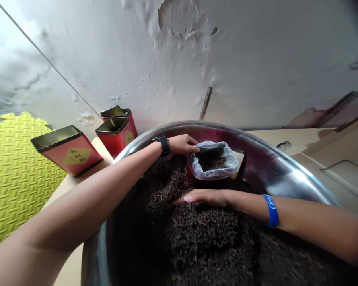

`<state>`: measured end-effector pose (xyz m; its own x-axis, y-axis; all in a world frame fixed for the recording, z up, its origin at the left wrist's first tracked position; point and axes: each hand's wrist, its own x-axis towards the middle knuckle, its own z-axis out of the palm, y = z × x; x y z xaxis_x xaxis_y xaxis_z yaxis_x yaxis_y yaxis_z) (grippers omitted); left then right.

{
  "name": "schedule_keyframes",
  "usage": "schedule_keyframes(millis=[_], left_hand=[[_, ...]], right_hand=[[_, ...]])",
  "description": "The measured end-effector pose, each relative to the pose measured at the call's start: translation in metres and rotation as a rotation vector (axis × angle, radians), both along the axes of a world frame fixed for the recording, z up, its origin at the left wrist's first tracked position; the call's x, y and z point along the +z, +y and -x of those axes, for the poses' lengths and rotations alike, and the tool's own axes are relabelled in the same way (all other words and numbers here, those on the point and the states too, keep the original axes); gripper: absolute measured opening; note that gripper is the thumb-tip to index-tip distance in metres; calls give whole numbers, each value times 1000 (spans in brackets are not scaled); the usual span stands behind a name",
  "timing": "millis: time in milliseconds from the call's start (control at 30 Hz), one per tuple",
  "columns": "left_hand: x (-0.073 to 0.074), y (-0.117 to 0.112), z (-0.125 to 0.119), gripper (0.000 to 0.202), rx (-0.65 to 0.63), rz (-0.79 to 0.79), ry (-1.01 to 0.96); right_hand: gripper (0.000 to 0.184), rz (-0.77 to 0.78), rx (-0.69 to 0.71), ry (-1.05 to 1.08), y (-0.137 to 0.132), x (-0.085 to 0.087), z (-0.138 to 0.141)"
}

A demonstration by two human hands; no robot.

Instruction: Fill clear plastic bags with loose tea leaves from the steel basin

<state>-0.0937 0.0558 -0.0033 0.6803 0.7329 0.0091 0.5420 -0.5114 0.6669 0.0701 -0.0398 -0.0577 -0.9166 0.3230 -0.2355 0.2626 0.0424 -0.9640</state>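
Inside a big metal basin [217,126] lies a deep heap of dark, twisted loose tea leaves [203,234]. A red tea tin [191,176] lined with a clear plastic bag [231,161] stands on the leaves near the far wall, some leaves inside it. My left hand [181,143], with a black watch at the wrist, grips the left edge of the bag and tin, thumb over the rim. My right hand [207,197], wearing a blue wristband, is sunk into the leaves in front of the tin. Its thumb and a fingertip reach out leftward; the other fingers are buried.
Several open red tins, including a nearer tin [77,155] and a farther tin [115,135], stand left of the basin. Yellow foam matting [14,178] lies beyond. Glasses [284,145] and a cardboard box [340,155] are at right. A peeling wall [122,59] rises behind.
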Motion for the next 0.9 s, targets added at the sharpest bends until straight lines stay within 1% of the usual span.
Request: schedule_keyframes(millis=[100, 167, 267, 400, 467, 600, 767, 900], left_hand=[[4, -1, 2, 28, 7, -116, 96], [5, -1, 4, 29, 30, -138, 133], [4, 1, 6, 30, 57, -149, 159], [2, 3, 6, 29, 69, -156, 157], [2, 3, 6, 28, 70, -154, 142], [2, 2, 6, 29, 70, -158, 137], [3, 2, 6, 33, 63, -181, 195], [5, 2, 6, 36, 51, -182, 236]], right_hand=[[42, 132, 113, 32, -2, 7, 0], [42, 191, 137, 51, -3, 11, 0], [46, 254, 135, 35, -5, 15, -1], [50, 417, 115, 44, -11, 22, -2], [50, 468, 119, 76, -13, 24, -2], [51, 506, 105, 122, -13, 24, 0], [46, 432, 56, 178, -10, 18, 0], [39, 416, 72, 228, -7, 14, 2]])
